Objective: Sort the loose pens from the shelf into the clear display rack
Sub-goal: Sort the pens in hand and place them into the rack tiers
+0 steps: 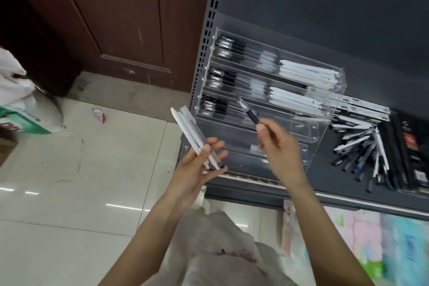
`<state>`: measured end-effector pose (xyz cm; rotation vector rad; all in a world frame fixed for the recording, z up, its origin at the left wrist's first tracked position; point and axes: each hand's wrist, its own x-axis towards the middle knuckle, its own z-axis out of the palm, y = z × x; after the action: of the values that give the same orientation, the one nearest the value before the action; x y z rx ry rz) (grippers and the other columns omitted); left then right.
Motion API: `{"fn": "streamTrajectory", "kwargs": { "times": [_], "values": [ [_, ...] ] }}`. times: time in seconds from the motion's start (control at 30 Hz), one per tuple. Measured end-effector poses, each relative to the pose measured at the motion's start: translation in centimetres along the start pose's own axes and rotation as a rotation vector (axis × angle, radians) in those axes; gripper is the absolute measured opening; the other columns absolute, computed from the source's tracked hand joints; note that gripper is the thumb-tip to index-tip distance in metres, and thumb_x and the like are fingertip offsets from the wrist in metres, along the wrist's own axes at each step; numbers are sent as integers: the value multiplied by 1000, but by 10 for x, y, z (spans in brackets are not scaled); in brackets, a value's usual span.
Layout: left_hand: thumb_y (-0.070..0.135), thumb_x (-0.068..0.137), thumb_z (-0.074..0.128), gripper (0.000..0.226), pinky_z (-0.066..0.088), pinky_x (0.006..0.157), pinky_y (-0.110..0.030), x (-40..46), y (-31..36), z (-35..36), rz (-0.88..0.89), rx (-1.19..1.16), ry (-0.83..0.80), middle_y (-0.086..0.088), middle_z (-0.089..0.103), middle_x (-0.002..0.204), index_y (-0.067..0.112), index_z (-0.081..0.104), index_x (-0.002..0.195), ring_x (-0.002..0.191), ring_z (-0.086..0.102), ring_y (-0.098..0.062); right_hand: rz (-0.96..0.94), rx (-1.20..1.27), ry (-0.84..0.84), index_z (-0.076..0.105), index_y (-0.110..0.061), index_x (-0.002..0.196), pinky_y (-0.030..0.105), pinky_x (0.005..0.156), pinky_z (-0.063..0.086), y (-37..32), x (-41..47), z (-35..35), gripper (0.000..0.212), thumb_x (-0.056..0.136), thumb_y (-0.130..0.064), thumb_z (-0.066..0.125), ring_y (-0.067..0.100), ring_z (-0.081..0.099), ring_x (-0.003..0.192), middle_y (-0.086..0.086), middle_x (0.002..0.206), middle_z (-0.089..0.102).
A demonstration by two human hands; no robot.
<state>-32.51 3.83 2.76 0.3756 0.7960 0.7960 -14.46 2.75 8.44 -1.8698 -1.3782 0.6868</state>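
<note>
- Left hand (199,165) loosely grips white pens (192,134) (a small bundle), tips toward upper left.
- Right hand (276,144) pinches black pen (248,109), angled up-left over the clear rack (325,109).

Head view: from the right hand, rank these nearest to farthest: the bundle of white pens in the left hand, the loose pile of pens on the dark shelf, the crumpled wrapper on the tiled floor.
Measured from the right hand:
1. Bundle of white pens, just to its left, held by the left hand.
2. Loose pile of pens, to its right on the dark shelf.
3. Crumpled wrapper, far left on the tiled floor.
</note>
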Motion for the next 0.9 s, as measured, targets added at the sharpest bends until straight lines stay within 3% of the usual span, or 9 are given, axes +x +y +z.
{"fn": "streamTrajectory", "kwargs": {
  "times": [0.07, 0.2, 0.33, 0.47, 0.6, 0.73, 0.8, 0.9],
  "values": [
    [20, 94, 46, 25, 56, 85, -43, 3, 5, -5, 19, -20, 2, -2, 70, 109, 15, 61, 112, 104, 66, -19, -145, -243, 2, 64, -16, 118, 6, 65, 39, 8, 17, -7, 26, 97, -21, 50, 0, 50, 66, -8, 84, 57],
    [23, 90, 49, 29, 55, 86, -41, 10, 14, -11, 81, -60, -4, -2, 69, 107, 15, 59, 115, 101, 66, -17, -332, -410, -61, 65, -14, 119, 4, 64, 37, 21, 50, -1, 30, 93, -4, 54, -4, 45, 66, 2, 94, 58],
    [20, 92, 47, 24, 56, 83, -42, 14, 18, -9, 113, -103, 40, -2, 70, 104, 16, 61, 111, 96, 67, -17, -376, -368, -75, 68, -13, 105, 19, 75, 51, 24, 68, 18, 22, 89, -2, 57, 13, 60, 86, 1, 97, 65],
    [21, 90, 49, 26, 54, 88, -46, 13, 18, -2, 117, -122, 30, -1, 69, 104, 16, 61, 112, 99, 66, -18, -413, -446, -40, 71, -18, 90, 28, 71, 55, 24, 77, 30, 11, 85, -9, 66, 12, 63, 86, -3, 89, 70],
    [21, 91, 49, 26, 53, 90, -47, 10, 16, 4, 107, -136, 21, -2, 68, 106, 16, 61, 114, 103, 65, -20, -438, -506, -31, 75, -19, 87, 22, 67, 46, 20, 78, 37, 13, 83, -10, 67, 18, 62, 88, -4, 89, 70],
    [21, 90, 50, 30, 55, 87, -45, 9, 14, 11, 103, -138, 24, -3, 69, 110, 13, 60, 117, 106, 65, -21, -444, -207, -26, 72, -16, 96, 31, 77, 49, 3, 61, 36, 15, 89, -12, 60, 15, 60, 91, -3, 94, 69],
    [21, 91, 50, 33, 56, 83, -42, 9, 10, 14, 93, -94, 23, -5, 68, 113, 9, 57, 121, 108, 64, -23, -419, -80, -120, 72, -16, 99, 23, 87, 42, -12, 43, 36, 16, 88, -20, 61, 12, 57, 95, -4, 98, 67],
    [18, 97, 45, 30, 56, 77, -34, 8, 0, 24, 69, 55, -6, -9, 68, 107, 8, 58, 121, 96, 66, -19, -329, -167, -245, 70, -19, 105, 6, 90, 27, -16, 25, 42, 23, 86, -32, 65, 12, 49, 104, -6, 106, 62]
  ]
}}
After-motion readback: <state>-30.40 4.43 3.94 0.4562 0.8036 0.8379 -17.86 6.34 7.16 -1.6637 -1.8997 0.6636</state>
